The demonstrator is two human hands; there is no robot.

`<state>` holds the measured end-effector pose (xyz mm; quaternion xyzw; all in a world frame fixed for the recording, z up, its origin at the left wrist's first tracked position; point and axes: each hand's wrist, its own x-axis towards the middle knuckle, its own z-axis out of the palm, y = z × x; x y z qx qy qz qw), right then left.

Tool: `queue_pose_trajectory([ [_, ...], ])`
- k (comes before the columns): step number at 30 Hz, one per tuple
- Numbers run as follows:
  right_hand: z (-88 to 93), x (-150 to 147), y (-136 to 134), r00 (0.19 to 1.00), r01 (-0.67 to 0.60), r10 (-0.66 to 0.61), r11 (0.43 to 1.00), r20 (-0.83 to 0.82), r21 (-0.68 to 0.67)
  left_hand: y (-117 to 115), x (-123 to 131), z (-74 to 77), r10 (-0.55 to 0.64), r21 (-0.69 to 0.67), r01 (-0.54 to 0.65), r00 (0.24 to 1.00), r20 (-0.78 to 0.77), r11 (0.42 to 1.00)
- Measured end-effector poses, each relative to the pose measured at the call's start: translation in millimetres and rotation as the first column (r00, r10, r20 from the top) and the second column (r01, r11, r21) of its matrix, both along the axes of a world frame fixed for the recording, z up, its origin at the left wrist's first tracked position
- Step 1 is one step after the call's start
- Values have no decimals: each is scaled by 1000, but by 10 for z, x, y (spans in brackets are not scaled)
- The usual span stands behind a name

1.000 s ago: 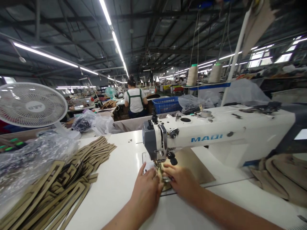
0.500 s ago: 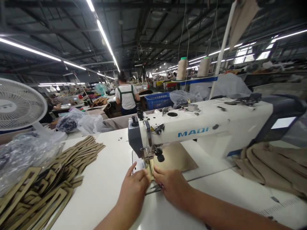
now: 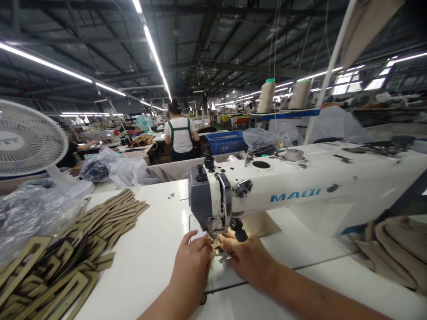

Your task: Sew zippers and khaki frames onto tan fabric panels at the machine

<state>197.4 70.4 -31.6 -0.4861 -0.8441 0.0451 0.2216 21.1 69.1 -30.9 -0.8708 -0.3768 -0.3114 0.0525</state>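
Note:
A white sewing machine (image 3: 283, 186) with a dark grey head end stands in front of me. Close under its needle area lies a tan fabric piece (image 3: 262, 223), partly hidden behind the machine's head and my fingers. My left hand (image 3: 195, 258) presses at the fabric's left side by the presser foot, fingers bent and held together, the thumb side near a small white piece (image 3: 199, 234). From the right, my right hand (image 3: 248, 255) grips the fabric's edge beside the needle, fingers pinched. The fingertips of both hands are partly hidden.
Several tan strap-like pieces with slots (image 3: 76, 249) are heaped on the left of the white table (image 3: 143, 249). Folded tan fabric (image 3: 393, 249) lies at the right. A white fan (image 3: 28, 138), plastic bags (image 3: 36, 209), thread cones (image 3: 267, 95) and a person (image 3: 181, 133) are beyond.
The view has shifted closer to the machine, which now looks larger and farther right. Both hands have moved in nearer the needle, and less of the tan fabric shows.

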Motion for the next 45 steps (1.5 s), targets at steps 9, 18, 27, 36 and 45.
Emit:
queue_pose_trajectory([
  [9,-52,7,54,999,-37,37,999,3,30,28,15,-25,47,-43,-46,999,24,998],
  [18,-83,1,79,1000,-11,9,997,18,77,23,12,-15,75,-52,-74,997,25,996],
  [27,8,113,-214,986,15,-31,995,163,101,-100,-44,97,84,-61,-85,996,-16,995],
  [36,-788,194,-744,969,-108,43,960,243,259,-431,140,78,102,-16,-108,970,-220,994],
  [45,74,328,-660,996,-5,-1,998,90,66,-509,190,117,246,-52,-261,949,-199,964],
])
